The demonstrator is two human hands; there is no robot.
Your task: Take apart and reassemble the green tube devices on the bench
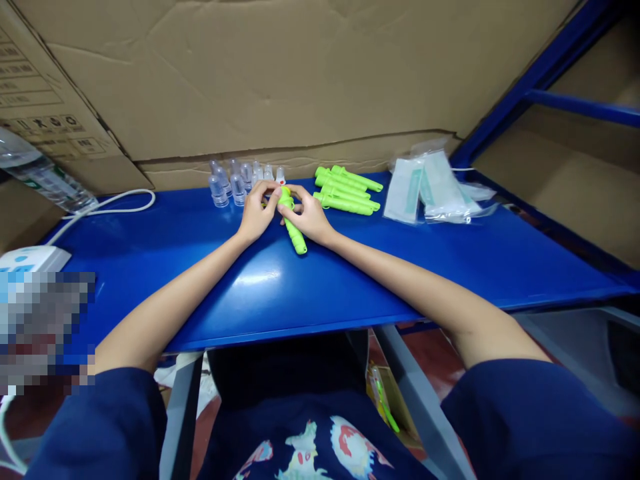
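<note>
Both hands meet around one lime-green plastic handle [295,235] over the blue table. My right hand [311,217] is closed on its upper part, thumb along the side. My left hand [259,210] pinches at the handle's top end, where a small yellow piece [285,192] shows between the fingers. The handle tilts, its lower end with a small hole pointing toward me. Several more green handles [345,190] lie in a pile to the right of my hands. Behind and left of my left hand stand several clear plastic caps [219,190] and several small white-based pieces [269,173], partly hidden.
Clear plastic bags with white and teal contents [425,190] lie on the right of the blue table [350,287]. At left are a water bottle [47,173], a white power strip [35,259] and its cable. Cardboard [280,80] walls the back; a blue metal frame [535,87] rises at right.
</note>
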